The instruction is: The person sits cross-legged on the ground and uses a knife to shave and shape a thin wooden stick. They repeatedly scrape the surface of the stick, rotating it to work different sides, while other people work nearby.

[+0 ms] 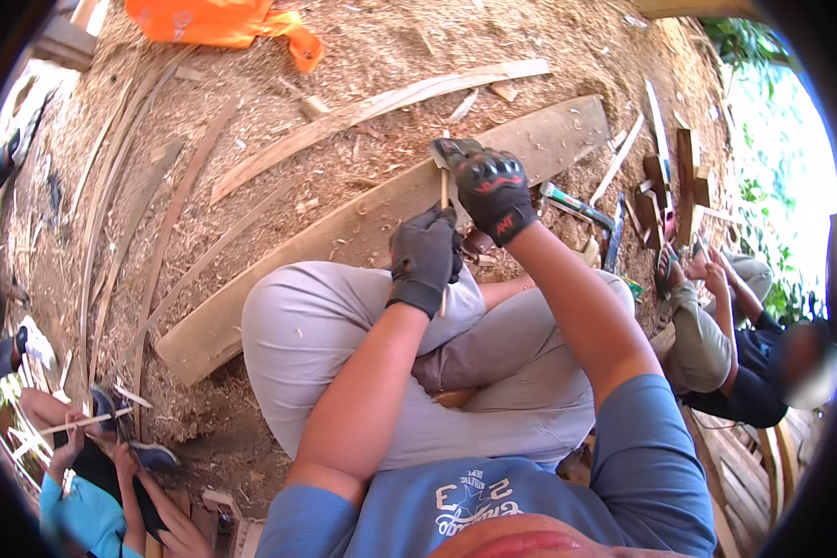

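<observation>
My left hand [423, 253], in a dark grey glove, is closed around a thin pale wooden stick [444, 193] that stands up past the fist, its lower end showing below the glove. My right hand [495, 191] wears a black glove with hard knuckle guards. Its fingers are closed at the stick's upper end, over something dark I cannot make out. Both hands are above the near edge of a long wide plank [563, 138], which lies in front of my crossed legs. Wood shavings are scattered on the plank and around it.
Long curved wooden strips [381, 105] lie beyond the plank and to the left. An orange bag [195, 20] is at the far left. A saw-like tool with a green-and-white part [572, 203] lies right of the plank. Other people sit working at the right [730, 321] and lower left [84, 507].
</observation>
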`<state>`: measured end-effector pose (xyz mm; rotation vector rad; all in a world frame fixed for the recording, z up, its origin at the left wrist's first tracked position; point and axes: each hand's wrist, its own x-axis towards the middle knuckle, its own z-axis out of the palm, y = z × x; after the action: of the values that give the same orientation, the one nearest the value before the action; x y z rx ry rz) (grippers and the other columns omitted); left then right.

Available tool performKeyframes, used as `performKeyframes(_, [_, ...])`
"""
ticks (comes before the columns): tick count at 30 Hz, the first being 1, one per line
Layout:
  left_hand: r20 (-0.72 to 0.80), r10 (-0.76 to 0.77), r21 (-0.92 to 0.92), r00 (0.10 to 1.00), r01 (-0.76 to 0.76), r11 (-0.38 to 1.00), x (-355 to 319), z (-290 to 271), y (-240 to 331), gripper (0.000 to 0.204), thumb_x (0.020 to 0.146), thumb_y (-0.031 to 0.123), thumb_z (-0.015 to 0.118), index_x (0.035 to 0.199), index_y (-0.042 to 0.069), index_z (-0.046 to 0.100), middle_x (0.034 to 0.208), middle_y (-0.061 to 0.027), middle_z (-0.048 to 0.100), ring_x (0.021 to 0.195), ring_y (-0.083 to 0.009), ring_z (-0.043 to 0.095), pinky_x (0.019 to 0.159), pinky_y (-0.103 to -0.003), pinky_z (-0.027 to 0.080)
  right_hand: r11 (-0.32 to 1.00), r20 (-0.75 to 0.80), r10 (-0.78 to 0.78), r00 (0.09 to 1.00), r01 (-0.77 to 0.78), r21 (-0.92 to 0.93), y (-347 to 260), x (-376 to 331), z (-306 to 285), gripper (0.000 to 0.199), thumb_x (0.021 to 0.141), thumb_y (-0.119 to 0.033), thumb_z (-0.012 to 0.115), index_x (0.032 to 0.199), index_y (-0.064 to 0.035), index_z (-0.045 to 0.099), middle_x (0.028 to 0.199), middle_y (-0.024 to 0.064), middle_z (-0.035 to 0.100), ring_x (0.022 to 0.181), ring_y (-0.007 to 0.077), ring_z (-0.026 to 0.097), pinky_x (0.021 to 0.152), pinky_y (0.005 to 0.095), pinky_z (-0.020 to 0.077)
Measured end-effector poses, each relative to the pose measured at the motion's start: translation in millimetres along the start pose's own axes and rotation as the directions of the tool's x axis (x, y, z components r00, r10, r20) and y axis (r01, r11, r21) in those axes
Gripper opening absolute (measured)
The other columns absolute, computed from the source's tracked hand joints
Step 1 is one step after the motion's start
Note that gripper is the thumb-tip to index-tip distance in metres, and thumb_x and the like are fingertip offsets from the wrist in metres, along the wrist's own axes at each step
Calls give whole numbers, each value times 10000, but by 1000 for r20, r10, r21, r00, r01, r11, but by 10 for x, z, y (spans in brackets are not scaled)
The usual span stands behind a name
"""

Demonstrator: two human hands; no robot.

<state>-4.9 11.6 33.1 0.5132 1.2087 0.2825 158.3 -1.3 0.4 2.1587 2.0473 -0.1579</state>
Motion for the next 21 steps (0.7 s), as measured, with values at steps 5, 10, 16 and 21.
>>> performKeyframes(5, [-20, 228, 236, 974, -217, 947, 268, -84, -343, 230, 1031, 224, 641, 923, 60, 760, 595, 8, 560, 423, -103, 490, 393, -304, 382, 991, 48, 64, 997, -69, 111, -185, -155, -300, 494, 901, -231, 680, 1382, -119, 672, 879, 112, 758, 867, 282, 755, 736, 439, 576])
performKeyframes(10, [-42, 74, 127, 996, -69, 990, 55, 37, -70, 216, 1033, 210, 634, 1004, 50, 776, 632, 6, 578, 416, -90, 465, 378, -289, 364, 995, -99, -15, 995, 24, 98, -11, -68, -14, 204, 864, -192, 669, 1039, -118, 744, 880, 87, 729, 852, 287, 726, 786, 472, 550])
performKeyframes(16, [-6, 36, 93, 999, -35, 995, 155, -41, -121, 206, 1044, 175, 592, 1003, 51, 752, 622, 11, 546, 394, -91, 447, 343, -296, 345, 992, -203, 24, 979, 2, 128, -219, -116, -113, 136, 833, -195, 687, 944, -132, 735, 888, 78, 712, 878, 266, 713, 754, 435, 540])
performKeyframes(21, [25, -30, 55, 999, 28, 998, 59, 47, 17, 215, 1055, 177, 593, 1007, 34, 746, 612, 7, 535, 389, -90, 446, 338, -289, 337, 993, -297, -112, 948, 96, -67, 28, 23, -43, 232, 854, -196, 687, 1069, -118, 729, 884, 77, 711, 861, 259, 721, 748, 419, 547])
